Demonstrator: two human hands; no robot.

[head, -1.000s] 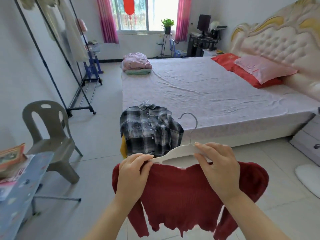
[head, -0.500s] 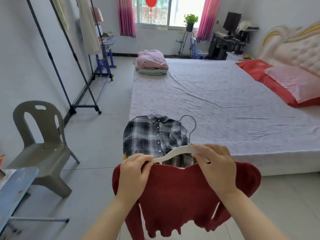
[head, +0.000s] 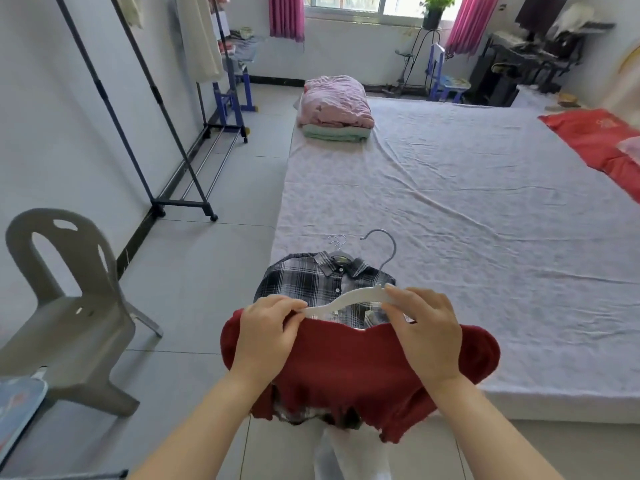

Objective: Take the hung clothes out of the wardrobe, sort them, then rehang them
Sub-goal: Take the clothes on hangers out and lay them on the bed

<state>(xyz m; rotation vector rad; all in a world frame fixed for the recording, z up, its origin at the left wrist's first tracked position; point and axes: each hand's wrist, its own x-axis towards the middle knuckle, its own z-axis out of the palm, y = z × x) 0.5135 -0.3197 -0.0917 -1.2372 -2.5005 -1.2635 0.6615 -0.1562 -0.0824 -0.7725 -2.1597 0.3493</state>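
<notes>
Room: bedroom, tiled floor, bed [head: 450, 202] with pale wrinkled sheet.
Sweater [head: 346, 362]: dark red knit, over bed's near-left corner, half on white hanger [head: 349, 301] with metal hook.
Left hand [head: 268, 330]: pinching sweater neckline at hanger end.
Right hand [head: 426, 330]: fingers curled round hanger's other arm.
Plaid shirt [head: 311, 282]: on the same bed corner, beneath sweater.
Rack [head: 166, 133], grey chair [head: 69, 306]: left of bed.

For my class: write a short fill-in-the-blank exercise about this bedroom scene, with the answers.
1. The left hand and right hand hold a white hanger carrying a ____ sweater.
2. The plaid shirt lies on the near corner of the ____.
3. The grey chair stands on the person's ____ side.
Missing words: red; bed; left.
</notes>
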